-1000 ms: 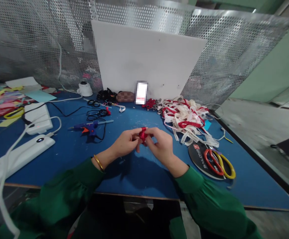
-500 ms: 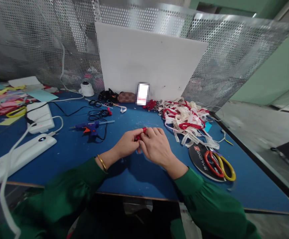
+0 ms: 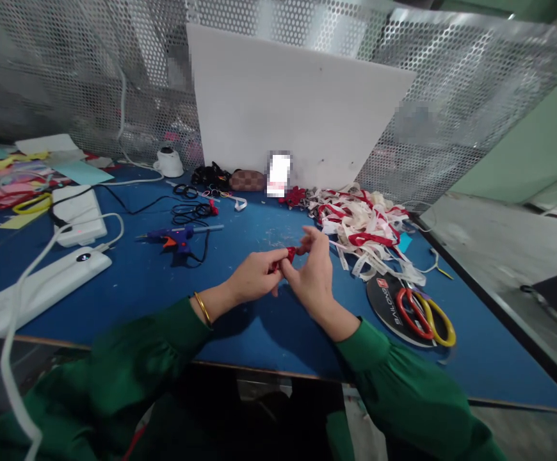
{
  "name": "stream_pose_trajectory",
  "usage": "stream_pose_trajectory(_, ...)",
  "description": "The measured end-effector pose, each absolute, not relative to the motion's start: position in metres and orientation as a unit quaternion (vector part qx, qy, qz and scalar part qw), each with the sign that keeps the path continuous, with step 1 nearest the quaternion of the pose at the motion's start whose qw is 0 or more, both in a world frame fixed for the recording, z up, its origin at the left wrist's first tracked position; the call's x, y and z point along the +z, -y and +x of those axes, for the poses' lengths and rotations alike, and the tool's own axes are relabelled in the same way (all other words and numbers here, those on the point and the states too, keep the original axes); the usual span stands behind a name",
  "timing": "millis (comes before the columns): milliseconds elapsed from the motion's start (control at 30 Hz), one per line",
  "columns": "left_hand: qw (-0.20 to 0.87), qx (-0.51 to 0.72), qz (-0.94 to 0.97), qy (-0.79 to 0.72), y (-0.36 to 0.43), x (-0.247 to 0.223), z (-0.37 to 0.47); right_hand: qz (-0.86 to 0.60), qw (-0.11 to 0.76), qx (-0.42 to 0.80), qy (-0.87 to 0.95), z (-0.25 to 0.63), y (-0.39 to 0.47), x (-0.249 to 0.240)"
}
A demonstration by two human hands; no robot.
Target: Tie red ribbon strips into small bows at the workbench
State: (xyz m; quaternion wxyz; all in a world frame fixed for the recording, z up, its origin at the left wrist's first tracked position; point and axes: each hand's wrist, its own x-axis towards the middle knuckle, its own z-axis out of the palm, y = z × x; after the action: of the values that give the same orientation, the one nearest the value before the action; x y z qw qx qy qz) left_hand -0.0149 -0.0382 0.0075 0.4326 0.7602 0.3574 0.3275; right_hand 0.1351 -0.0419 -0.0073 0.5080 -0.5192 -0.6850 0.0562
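Small and partly hidden, a folded red ribbon (image 3: pixel 290 253) is held above the middle of the blue table. My left hand (image 3: pixel 254 275) grips it from the left between thumb and fingers. On its other side my right hand (image 3: pixel 313 276) pinches the ribbon with the thumb and a fingertip, while its upper fingers curve away from it. The fingers cover much of the ribbon, so its full shape does not show. Beyond my right hand lies a heap of white and red ribbons (image 3: pixel 362 224).
A blue glue gun (image 3: pixel 177 240) lies left of my hands. White power strips (image 3: pixel 43 291) and cables are farther left, by coloured paper (image 3: pixel 74 171). Scissors with red and yellow handles (image 3: pixel 415 314) rest on a black disc (image 3: pixel 379 307) at right. A lit phone (image 3: pixel 278 174) leans on a white board (image 3: pixel 298 102).
My right hand has turned, and its upper fingers have lifted off my left hand. More of the red ribbon shows. Both hands have shifted slightly right in view, and the camera view has moved a little.
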Motion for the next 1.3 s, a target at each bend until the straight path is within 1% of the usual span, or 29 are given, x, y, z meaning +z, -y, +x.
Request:
stream_pose_trajectory(33,0.436,0.323,0.763,-0.352,0.038,0.008,-0.015,-0.52,0.515,0.111,0.672,0.135,0.041,-0.008)
stream_pose_trajectory(100,0.471,0.318,0.753,-0.332,0.038,0.01,-0.015,-0.491,0.513,0.27,0.651,0.136,0.037,-0.006)
stream_pose_trajectory(200,0.569,0.327,0.694,-0.296,0.036,0.016,-0.018,-0.387,0.46,0.54,0.589,0.14,0.03,0.001)
stream_pose_trajectory(233,0.594,0.334,0.673,-0.287,0.036,0.018,-0.02,-0.354,0.443,0.602,0.562,0.142,0.028,0.004)
stream_pose_trajectory(300,0.624,0.355,0.639,-0.274,0.035,0.02,-0.023,-0.315,0.442,0.666,0.512,0.144,0.025,0.006)
stream_pose_trajectory(400,0.66,0.381,0.593,-0.259,0.034,0.021,-0.027,-0.316,0.467,0.681,0.468,0.144,0.024,0.003)
stream_pose_trajectory(600,0.704,0.373,0.553,-0.242,0.037,0.02,-0.028,-0.315,0.446,0.7,0.461,0.14,0.028,-0.007)
stream_pose_trajectory(700,0.71,0.372,0.548,-0.24,0.038,0.021,-0.027,-0.316,0.458,0.708,0.435,0.138,0.029,-0.008)
stream_pose_trajectory(767,0.708,0.369,0.551,-0.241,0.037,0.022,-0.027,-0.322,0.475,0.701,0.423,0.137,0.029,-0.008)
stream_pose_trajectory(933,0.686,0.377,0.565,-0.262,0.033,0.021,-0.028,-0.314,0.566,0.642,0.41,0.139,0.028,-0.005)
stream_pose_trajectory(1000,0.684,0.383,0.563,-0.263,0.032,0.02,-0.028,-0.31,0.58,0.627,0.418,0.141,0.028,-0.003)
stream_pose_trajectory(1167,0.688,0.387,0.558,-0.257,0.031,0.022,-0.031,-0.312,0.553,0.636,0.438,0.143,0.028,0.001)
stream_pose_trajectory(1300,0.688,0.392,0.552,-0.261,0.029,0.025,-0.034,-0.319,0.481,0.659,0.482,0.148,0.024,0.002)
